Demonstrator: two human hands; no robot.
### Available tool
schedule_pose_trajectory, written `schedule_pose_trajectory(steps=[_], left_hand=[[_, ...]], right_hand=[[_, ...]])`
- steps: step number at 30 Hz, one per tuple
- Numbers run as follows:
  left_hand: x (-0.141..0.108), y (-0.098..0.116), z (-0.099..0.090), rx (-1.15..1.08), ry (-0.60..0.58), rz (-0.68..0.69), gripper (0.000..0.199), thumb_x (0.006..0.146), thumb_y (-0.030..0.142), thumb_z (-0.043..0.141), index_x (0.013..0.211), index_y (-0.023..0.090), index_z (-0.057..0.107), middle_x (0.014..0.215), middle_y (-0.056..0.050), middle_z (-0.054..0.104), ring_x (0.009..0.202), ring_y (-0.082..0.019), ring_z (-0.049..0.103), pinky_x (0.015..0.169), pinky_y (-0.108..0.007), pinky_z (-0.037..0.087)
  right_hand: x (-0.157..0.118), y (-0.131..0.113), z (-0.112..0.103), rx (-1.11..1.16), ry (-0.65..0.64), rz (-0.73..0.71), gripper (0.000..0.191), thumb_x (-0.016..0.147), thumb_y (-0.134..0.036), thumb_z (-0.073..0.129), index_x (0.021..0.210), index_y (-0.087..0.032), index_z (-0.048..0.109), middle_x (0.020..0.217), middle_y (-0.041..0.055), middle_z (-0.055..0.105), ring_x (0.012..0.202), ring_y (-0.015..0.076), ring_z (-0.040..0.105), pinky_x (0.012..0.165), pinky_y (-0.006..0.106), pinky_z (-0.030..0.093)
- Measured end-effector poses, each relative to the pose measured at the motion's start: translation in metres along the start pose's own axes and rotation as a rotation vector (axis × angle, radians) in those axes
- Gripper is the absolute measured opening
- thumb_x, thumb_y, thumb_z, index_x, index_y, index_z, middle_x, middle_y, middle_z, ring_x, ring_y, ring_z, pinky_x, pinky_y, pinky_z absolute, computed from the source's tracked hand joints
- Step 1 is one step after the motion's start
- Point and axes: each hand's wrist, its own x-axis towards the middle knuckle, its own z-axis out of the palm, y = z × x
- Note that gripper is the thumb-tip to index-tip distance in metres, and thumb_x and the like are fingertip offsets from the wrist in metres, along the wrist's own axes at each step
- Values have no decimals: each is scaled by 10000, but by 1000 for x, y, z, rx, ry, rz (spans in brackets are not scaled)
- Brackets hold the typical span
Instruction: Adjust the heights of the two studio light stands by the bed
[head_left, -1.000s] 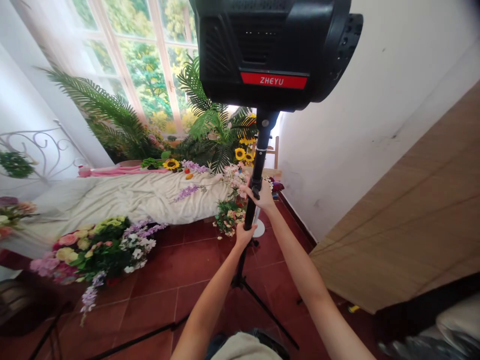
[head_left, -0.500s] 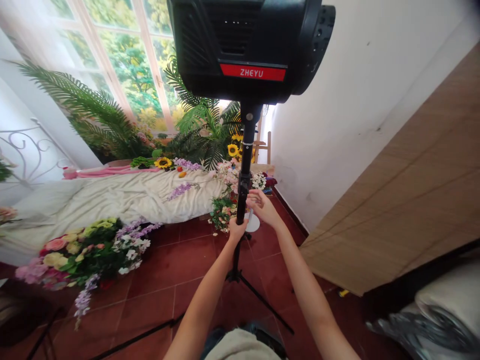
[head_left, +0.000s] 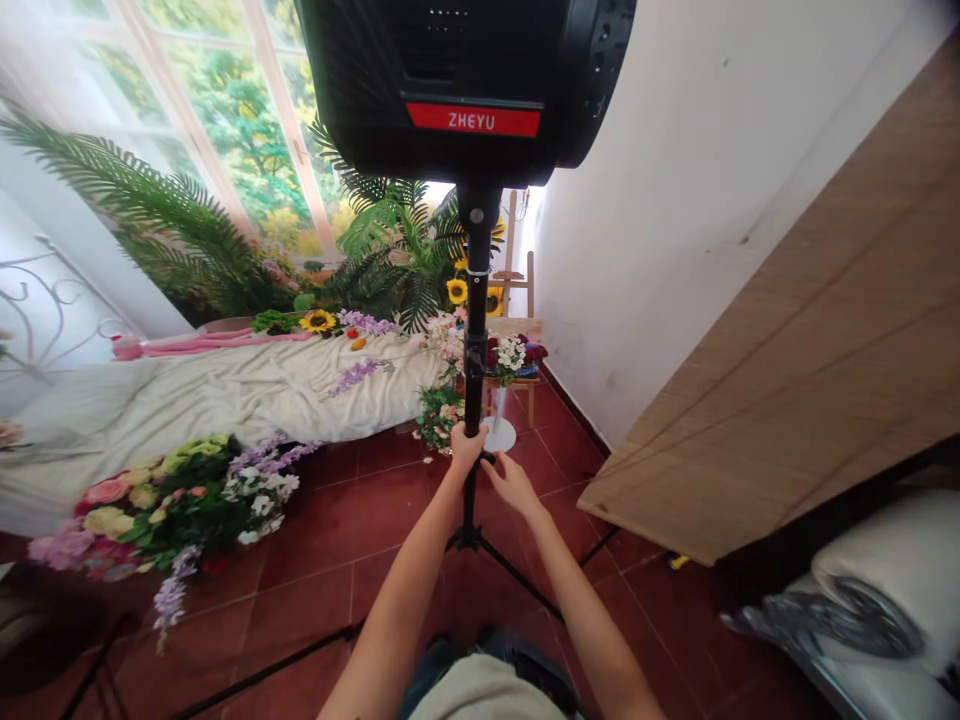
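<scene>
A black studio light [head_left: 465, 70] with a red ZHEYU label fills the top of the view, mounted on a black light stand [head_left: 474, 300]. My left hand [head_left: 466, 447] is wrapped round the stand's pole, at mid-height. Just below and to its right, my right hand [head_left: 511, 482] pinches a dark knob [head_left: 489, 459] at the side of the pole; the fingers partly hide it. Beneath both hands, the stand's legs [head_left: 517, 575] spread out over the floor.
To the left is a bed with a cream cover [head_left: 255, 400], a large flower bunch [head_left: 172, 500] along its front. Palm leaves [head_left: 405, 240] and an easel [head_left: 525, 290] stand behind the pole. A woven blind [head_left: 787, 300] slants along the right, near a padded silver-framed piece [head_left: 862, 610].
My right hand has gone down from the upper collar of the pole to the knob below my left hand. My left hand still grips the pole. The view has shifted slightly.
</scene>
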Motion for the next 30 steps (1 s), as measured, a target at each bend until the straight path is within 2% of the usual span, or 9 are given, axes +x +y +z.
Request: schedule_pose_trajectory(steps=[4,7,11,15,19,22,25,28,30], left_hand=[[0,-1,1,23,6,-18,230,554,217,660,432,156,475,411,3,476,507,-130,517,436,-205,353],[-1,0,0,35,4,-23,220,551,227,668,443,155,490,420,0,491,515,-135,528,439,-205,365],[-2,2,-1,47,-21,-18,217,554,244,673,452,151,505,431,-9,509,524,-141,538,448,-211,377],[-4,5,-1,47,-41,-12,252,564,259,676,440,151,486,405,-7,484,504,-131,519,433,-205,352],[-4,7,-2,32,-50,-10,279,567,273,683,433,159,466,381,9,447,492,-113,491,413,-191,315],[-5,9,-2,18,-57,-14,279,568,257,681,428,155,463,370,11,433,501,-107,479,412,-189,294],[-5,10,-3,17,-62,-23,274,579,236,671,424,149,463,365,7,430,515,-106,477,421,-190,290],[-5,11,-3,30,-60,-32,270,587,222,664,422,149,464,372,3,441,525,-111,483,435,-193,304],[-6,12,-3,41,-54,-36,263,583,212,665,422,149,468,380,1,450,522,-114,486,441,-197,312]], right_hand=[[2,5,3,11,61,40,409,824,-554,369,752,-213,582,724,20,629,688,179,578,652,276,447],[5,10,10,158,54,176,460,791,-596,384,644,-197,560,590,15,575,561,158,535,533,254,427],[6,13,15,680,-135,406,381,792,-522,409,588,-204,464,449,-34,408,402,105,375,417,223,353],[5,15,13,942,-295,425,291,789,-413,441,584,-213,394,465,-50,361,429,98,358,447,211,355],[0,13,11,608,-198,492,471,838,-576,266,640,-200,467,508,-16,449,429,111,401,449,229,351],[-8,7,4,111,-5,316,540,827,-643,243,748,-204,547,619,17,563,566,149,523,540,242,375],[-12,-1,-4,-264,46,103,443,825,-614,339,859,-243,580,786,23,629,786,179,567,635,244,370],[-6,-2,-6,-335,74,47,416,840,-575,343,826,-245,596,858,35,631,860,182,552,649,241,370],[1,2,-3,-200,52,114,439,842,-556,345,703,-221,593,767,39,622,780,169,556,614,233,372]])
